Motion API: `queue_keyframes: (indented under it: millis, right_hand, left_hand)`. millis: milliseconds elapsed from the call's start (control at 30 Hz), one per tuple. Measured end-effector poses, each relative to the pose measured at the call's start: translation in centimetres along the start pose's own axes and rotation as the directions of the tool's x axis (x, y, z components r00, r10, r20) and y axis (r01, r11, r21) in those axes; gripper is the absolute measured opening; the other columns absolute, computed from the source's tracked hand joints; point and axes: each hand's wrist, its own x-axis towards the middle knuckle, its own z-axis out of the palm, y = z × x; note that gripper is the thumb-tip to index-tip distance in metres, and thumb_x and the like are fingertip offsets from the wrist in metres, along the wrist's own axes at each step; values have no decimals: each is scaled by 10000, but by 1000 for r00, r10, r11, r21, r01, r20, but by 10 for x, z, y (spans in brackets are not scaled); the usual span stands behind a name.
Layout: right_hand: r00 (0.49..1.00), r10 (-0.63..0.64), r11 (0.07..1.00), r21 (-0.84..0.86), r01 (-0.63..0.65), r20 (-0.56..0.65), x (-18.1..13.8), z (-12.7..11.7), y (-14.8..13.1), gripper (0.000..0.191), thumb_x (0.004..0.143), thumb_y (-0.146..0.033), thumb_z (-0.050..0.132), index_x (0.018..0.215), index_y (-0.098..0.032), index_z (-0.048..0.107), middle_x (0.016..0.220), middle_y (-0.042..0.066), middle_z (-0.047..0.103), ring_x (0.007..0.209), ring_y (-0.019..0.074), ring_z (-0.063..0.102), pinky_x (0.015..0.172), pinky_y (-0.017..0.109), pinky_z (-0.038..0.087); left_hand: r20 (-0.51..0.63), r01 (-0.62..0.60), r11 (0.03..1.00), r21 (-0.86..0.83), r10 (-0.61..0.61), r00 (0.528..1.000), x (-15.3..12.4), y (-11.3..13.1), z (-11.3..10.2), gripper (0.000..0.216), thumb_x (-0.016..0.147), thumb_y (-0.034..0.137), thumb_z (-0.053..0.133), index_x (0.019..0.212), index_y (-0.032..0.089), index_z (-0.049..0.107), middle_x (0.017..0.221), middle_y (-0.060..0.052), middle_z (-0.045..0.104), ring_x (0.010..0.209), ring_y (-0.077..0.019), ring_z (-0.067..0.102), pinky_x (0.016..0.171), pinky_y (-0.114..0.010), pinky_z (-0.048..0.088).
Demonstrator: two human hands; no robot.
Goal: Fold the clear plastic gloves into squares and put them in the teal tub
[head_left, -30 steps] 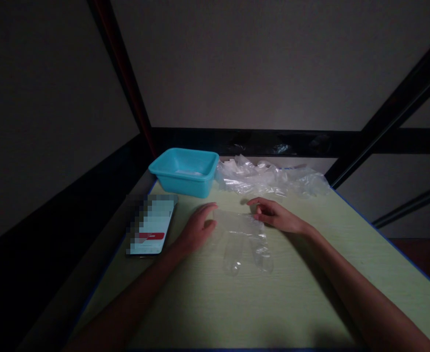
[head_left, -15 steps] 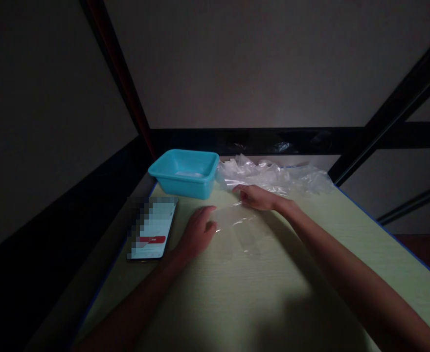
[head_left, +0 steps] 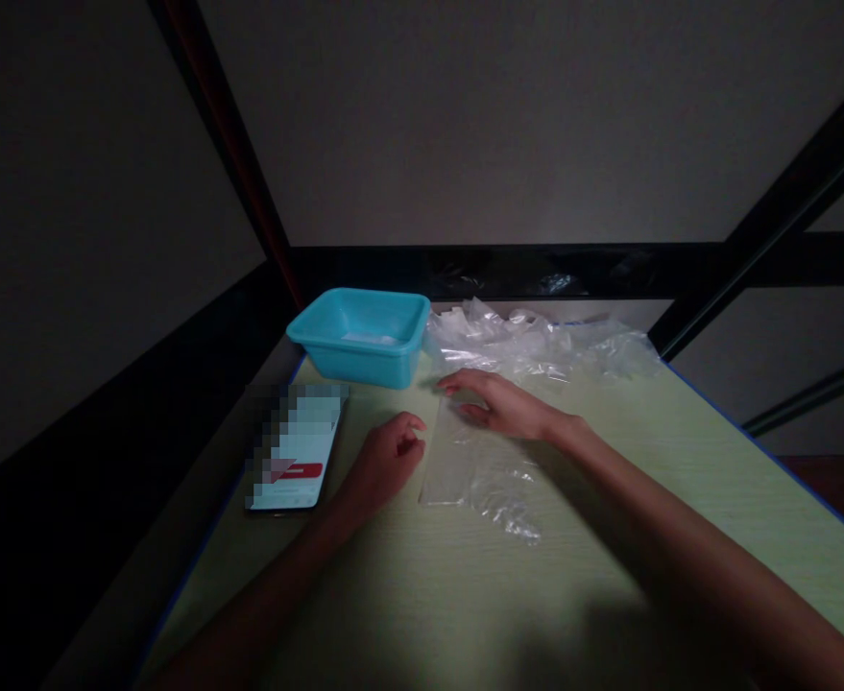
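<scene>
Clear plastic piece (head_left: 457,475) is lying approx mid-counter, a bit left of center, w/ its straight left side facing the L hand and its lower rt part all crinkled and shiny, pointing toward the near edge. Can't really tell if it's a bag or a glove tbh, it's super see-through. R hand (head_left: 500,403) is over the top end of it, palm down, fingers stretched toward the far left corner, thumb well apart from them, so pretty wide; can't tell if the thumb is touching the film. L hand (head_left: 391,451) is just beside the plastic's left side, fingers curled, narrow gap btwn thumb and index; can't tell if there's any film pinched in there. As for other stuff on the counter (head_left: 393,595) (pale top, blue trim along the edges): turquoise bin (head_left: 364,363) sits upright near the far left corner w/ something whitish on its bottom, phone (head_left: 299,461) lies by the left edge, screen up and lit, partly pixelated w/ a red bar near the bottom, and a heap of crumpled clear plastic (head_left: 529,347) runs along the far edge, from rt next to the bin to near the far right corner.
</scene>
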Motion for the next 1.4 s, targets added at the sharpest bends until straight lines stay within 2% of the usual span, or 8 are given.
queue_keyframes:
  millis: [100, 233, 467, 700, 867, 1000, 1233, 1400]
  right_hand:
    - [993, 94, 995, -8, -95, -73, -27, -10, 3, 274, 770, -82, 495, 1026, -148, 565, 1018, 102, 629, 914, 200, 596, 797, 358, 471]
    - [981, 157, 987, -4, -158, -111, -59, -13, -4, 161, 851, -172, 464, 927, -130, 600, 931, 109, 641, 855, 196, 613, 755, 350, 503]
    - [987, -87, 983, -146, 107, 136, -83, -1, -47, 355, 918, -288, 420, 1204, -108, 532, 1261, 133, 548, 1165, 219, 498, 987, 386, 415]
    - [962, -193, 947, -219, 235, 195, -86, 15, -48, 420, 912, -326, 433, 1213, -49, 531, 1256, 139, 557, 1175, 236, 492, 1035, 382, 373]
    - [958, -211, 954, -172, 245, 195, -87, 15, -56, 466, 931, -364, 373, 1235, -38, 510, 1301, 144, 516, 1218, 227, 453, 1053, 371, 347]
    - [966, -112, 983, -117, 142, 233, -82, 17, -67, 614, 898, -443, 412, 1318, 5, 399, 1393, 205, 371, 1300, 248, 336, 1084, 381, 289]
    - [967, -10, 998, -50, 24, 254, -74, 28, -68, 743, 868, -516, 419, 1381, 3, 280, 1437, 225, 256, 1347, 254, 219, 1109, 394, 225]
    - [955, 38, 996, -90, -12, 293, -73, 28, -69, 743, 872, -495, 430, 1371, 35, 283, 1442, 243, 223, 1344, 286, 211, 1109, 395, 216]
  left_hand:
    - [-104, 3, 1000, -7, -4, 995, 14, -1, 3, 154, 651, 46, 491, 740, 170, 511, 664, 33, 549, 631, -106, 545, 609, -205, 427]
    - [-110, 33, 999, 12, -31, 993, 41, 5, 11, 220, 624, 6, 512, 766, 172, 482, 804, -2, 576, 759, -121, 577, 693, -223, 463]
    - [-55, 121, 983, 141, -114, 992, 76, 16, 15, 310, 559, 42, 596, 824, 164, 491, 734, 24, 571, 702, -146, 574, 633, -237, 442]
    - [101, 151, 956, 250, -181, 978, 86, 14, 16, 298, 474, 77, 666, 735, 152, 544, 559, 65, 527, 576, -139, 537, 527, -213, 369]
    - [271, 125, 964, 233, -188, 944, 88, 15, 13, 141, 442, 125, 682, 507, 138, 558, 430, 73, 487, 476, -119, 494, 482, -209, 337]
    - [343, 81, 985, 152, -129, 931, 84, 17, 10, 81, 446, 121, 659, 468, 144, 584, 414, 63, 518, 462, -108, 488, 478, -201, 344]
    - [289, 13, 1000, -17, -8, 957, 68, 14, 12, 68, 490, 108, 616, 474, 149, 564, 479, 34, 580, 508, -108, 530, 522, -197, 398]
    - [199, -6, 998, -60, 18, 980, 52, 14, 12, 75, 530, 114, 632, 513, 145, 565, 413, 62, 510, 435, -82, 477, 463, -177, 347]
